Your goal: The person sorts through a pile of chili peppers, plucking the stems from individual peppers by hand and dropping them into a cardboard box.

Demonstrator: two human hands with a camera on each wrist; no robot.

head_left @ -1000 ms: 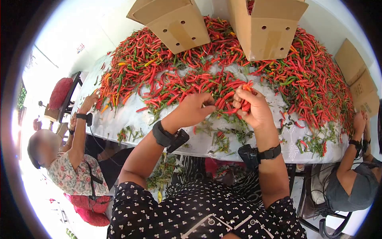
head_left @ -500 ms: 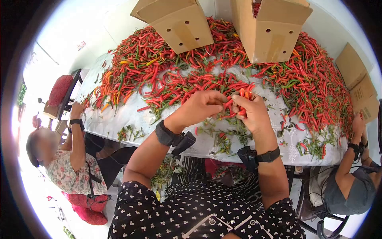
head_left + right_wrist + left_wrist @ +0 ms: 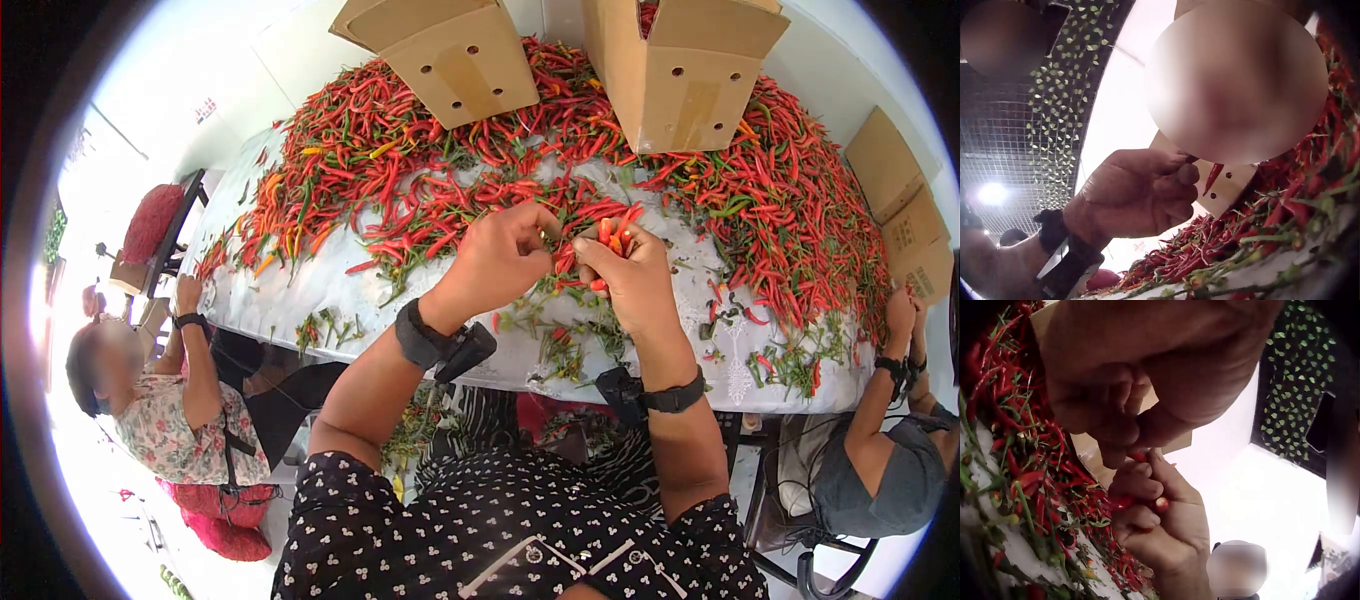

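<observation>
Curled fingers of my right hand [image 3: 638,285] hold several red chillies [image 3: 612,240] over the table. A pale cut end shows on one held chilli [image 3: 1161,504] in the left wrist view. My left hand [image 3: 492,258] is just left of them, its thumb and forefinger pinched together on what looks like a small greenish chilli stem. In the left wrist view its fingertips are right at the right thumb. A single red chilli [image 3: 1212,179] points down beside the left fingertips in the right wrist view, where a blur covers most of the right hand.
A large heap of red chillies [image 3: 800,210] covers the table's back and right. Two cardboard boxes [image 3: 480,85] stand in it. Loose green stems [image 3: 565,355] lie near the front edge of the white tablecloth [image 3: 450,372]. Other people sit at both sides, with hands at the table.
My left hand moved in to the right hand's chillies, then drew back slightly up and left. The right hand stayed nearly in place, still holding chillies. The person at left drew their hand back.
</observation>
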